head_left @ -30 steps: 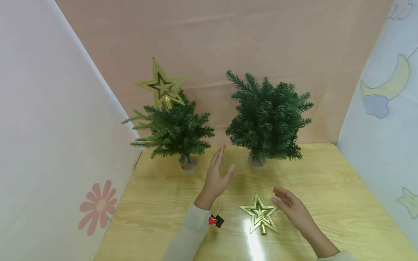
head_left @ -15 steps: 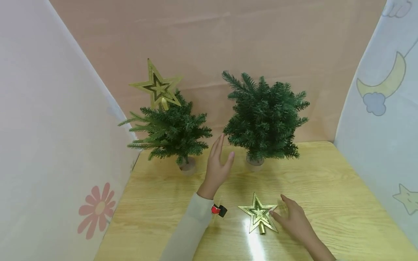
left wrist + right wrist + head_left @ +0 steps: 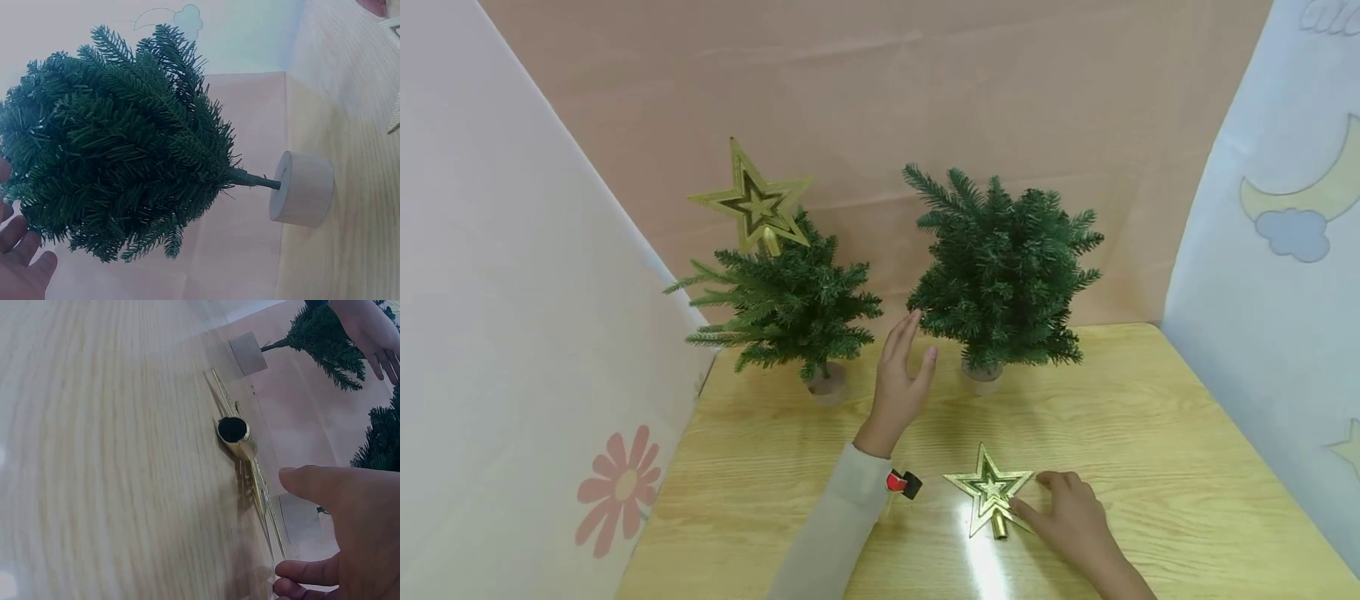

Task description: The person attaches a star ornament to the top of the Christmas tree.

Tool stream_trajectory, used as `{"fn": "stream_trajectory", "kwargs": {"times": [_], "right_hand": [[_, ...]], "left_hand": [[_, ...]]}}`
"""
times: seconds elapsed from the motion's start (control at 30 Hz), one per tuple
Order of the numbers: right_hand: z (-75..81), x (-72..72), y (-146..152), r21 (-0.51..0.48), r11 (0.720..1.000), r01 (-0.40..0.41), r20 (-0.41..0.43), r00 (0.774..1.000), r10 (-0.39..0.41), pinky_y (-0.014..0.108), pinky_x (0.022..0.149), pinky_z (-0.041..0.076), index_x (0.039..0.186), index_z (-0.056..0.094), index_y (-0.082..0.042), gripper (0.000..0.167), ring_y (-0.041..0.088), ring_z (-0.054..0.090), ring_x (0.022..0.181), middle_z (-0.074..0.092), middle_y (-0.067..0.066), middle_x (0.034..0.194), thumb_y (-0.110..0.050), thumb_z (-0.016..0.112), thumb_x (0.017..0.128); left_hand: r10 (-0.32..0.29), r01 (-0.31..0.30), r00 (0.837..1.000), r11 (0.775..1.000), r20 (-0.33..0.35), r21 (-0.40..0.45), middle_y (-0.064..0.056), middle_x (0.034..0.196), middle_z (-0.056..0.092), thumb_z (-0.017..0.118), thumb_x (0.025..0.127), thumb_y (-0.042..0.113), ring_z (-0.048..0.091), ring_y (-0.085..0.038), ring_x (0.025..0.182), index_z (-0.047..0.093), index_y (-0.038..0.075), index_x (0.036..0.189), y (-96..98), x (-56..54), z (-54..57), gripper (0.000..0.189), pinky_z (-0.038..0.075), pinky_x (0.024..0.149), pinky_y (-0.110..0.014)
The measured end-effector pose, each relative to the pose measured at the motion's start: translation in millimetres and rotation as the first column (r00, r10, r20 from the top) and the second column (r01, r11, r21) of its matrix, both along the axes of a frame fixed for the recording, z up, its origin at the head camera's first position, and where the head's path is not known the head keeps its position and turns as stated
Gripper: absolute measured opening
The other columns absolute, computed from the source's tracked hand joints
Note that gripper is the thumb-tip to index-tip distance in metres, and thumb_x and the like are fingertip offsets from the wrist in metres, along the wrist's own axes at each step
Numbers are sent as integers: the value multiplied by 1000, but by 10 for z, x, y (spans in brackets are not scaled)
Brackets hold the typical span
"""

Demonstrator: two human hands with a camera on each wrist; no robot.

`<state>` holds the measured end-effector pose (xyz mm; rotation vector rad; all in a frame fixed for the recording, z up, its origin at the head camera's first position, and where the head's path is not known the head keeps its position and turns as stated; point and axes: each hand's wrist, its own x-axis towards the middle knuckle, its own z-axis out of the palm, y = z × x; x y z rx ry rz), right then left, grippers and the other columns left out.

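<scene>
A gold star tree topper (image 3: 991, 490) lies flat on the wooden table. My right hand (image 3: 1071, 518) is over its right side, thumb above the star and fingers close to a right-hand point. In the right wrist view the topper's hollow socket (image 3: 240, 440) faces the camera, and a gap shows between the thumb (image 3: 300, 480) and the star. My left hand (image 3: 897, 396) is raised with its fingers extended, beside the lower branches of the right small Christmas tree (image 3: 1007, 271). The left wrist view shows that tree's round wooden base (image 3: 306, 190) standing on the table.
Another small Christmas tree (image 3: 808, 304) stands at the back left, with a second gold star (image 3: 756, 207) on its top. Behind the table (image 3: 760, 450) hangs a pinkish backdrop. White printed panels (image 3: 527, 333) flank both sides. A red and black piece (image 3: 902, 483) sits by my left cuff.
My right hand has come down and left onto the star's right side, its thumb now over the star. My left hand has moved slightly up towards the right tree. The view has shifted a little.
</scene>
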<state>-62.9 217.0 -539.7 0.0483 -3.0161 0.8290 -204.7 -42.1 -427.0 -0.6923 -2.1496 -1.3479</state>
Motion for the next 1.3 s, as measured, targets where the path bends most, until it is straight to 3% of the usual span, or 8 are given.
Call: {"fn": "stream_trajectory", "kwargs": {"times": [0.3, 0.5, 0.7, 1.1, 1.3], "right_hand": [[-1, -14, -121, 12, 1000, 18, 8, 1000, -18, 63, 80, 44, 122, 59, 3, 85, 45, 50, 109, 54, 24, 120, -69, 67, 78], [-25, -9, -144, 0, 1000, 9, -13, 1000, -9, 59, 82, 47, 120, 60, 4, 77, 41, 52, 105, 54, 22, 117, -58, 74, 78], [-35, -14, -160, -74, 997, 9, 25, 1000, -7, 56, 88, 49, 123, 58, 5, 73, 39, 52, 108, 52, 22, 120, -52, 76, 80], [31, -3, -183, -92, 996, 16, 73, 997, -9, 57, 89, 49, 125, 57, 6, 85, 40, 54, 110, 51, 22, 122, -64, 71, 78], [-1, 3, -208, -84, 996, 12, 44, 999, -8, 54, 87, 52, 123, 58, 3, 83, 37, 57, 106, 52, 20, 120, -65, 71, 77]], "left_hand": [[3, -2, 998, 1000, 56, -25, -12, 154, 31, 48, 104, 28, 31, -23, 141, 28, 11, 154, 32, -26, -46, 57, 36, 111, -48], [-3, 4, 999, 1000, 47, -10, -12, 152, 36, 49, 104, 21, 35, -19, 139, 31, 9, 153, 39, -30, -44, 53, 38, 110, -35], [6, -5, 999, 1000, 49, -11, -5, 152, 38, 51, 103, 14, 35, -16, 138, 36, 10, 151, 41, -43, -49, 51, 38, 110, -40], [41, -41, 999, 999, -22, -19, -10, 145, 47, 56, 100, 12, 43, -20, 134, 48, 8, 144, 42, -86, -5, 45, 42, 107, -43], [0, 1, 999, 1000, -46, 30, -15, 139, 51, 59, 98, 9, 47, -26, 130, 53, 6, 139, 7, -117, -16, 41, 42, 107, -36]]}}
